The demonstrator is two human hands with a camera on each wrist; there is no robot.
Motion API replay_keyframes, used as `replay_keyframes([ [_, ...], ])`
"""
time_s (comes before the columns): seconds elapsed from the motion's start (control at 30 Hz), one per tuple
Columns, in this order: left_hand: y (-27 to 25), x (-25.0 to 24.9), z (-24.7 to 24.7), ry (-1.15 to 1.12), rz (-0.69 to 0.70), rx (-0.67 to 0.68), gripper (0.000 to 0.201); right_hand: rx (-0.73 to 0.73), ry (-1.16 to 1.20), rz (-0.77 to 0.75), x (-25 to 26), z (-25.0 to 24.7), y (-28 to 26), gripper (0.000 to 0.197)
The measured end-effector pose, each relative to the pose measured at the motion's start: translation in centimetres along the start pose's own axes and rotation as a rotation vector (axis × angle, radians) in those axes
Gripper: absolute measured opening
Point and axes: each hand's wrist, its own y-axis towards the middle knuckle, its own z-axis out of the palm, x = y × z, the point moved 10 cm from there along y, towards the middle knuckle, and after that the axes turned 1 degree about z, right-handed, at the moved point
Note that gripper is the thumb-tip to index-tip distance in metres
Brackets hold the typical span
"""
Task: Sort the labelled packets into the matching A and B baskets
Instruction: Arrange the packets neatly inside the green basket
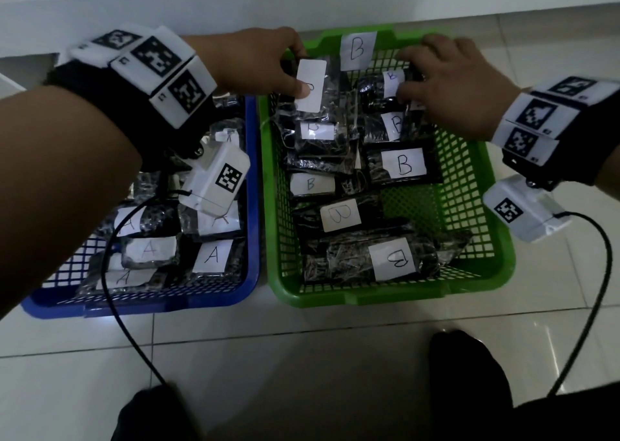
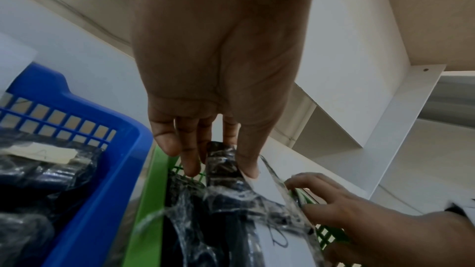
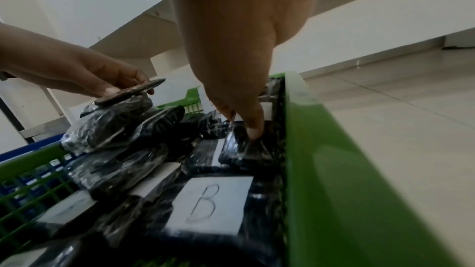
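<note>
On the floor, the blue basket (image 1: 134, 306) holds several black packets labelled A. To its right, the green basket (image 1: 385, 293), tagged with a B card (image 1: 357, 49), holds several packets labelled B. My left hand (image 1: 268, 65) is over the green basket's far left corner and pinches a wrapped black packet (image 1: 312, 85); the thumb partly covers its white label. From the left wrist, that packet (image 2: 223, 161) sits between thumb and fingers. My right hand (image 1: 453, 88) is at the far right corner, thumb and fingers gripping a B packet (image 1: 391, 83) that lies on the pile (image 3: 246, 149).
A white shelf unit (image 1: 201, 11) stands just behind both baskets. Pale tiled floor (image 1: 302, 346) lies around them. Black cables (image 1: 114, 289) hang from the wrist cameras over the blue basket and beside the green one. Dark-clad legs (image 1: 469, 390) show at the bottom edge.
</note>
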Motion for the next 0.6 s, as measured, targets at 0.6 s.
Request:
replay_keyframes([
  [0.6,-1.0,-1.4,-1.5,-0.517,0.039,0.080,0.009,0.393,0.490,0.086,3.5,3.7,-0.8,0.031],
])
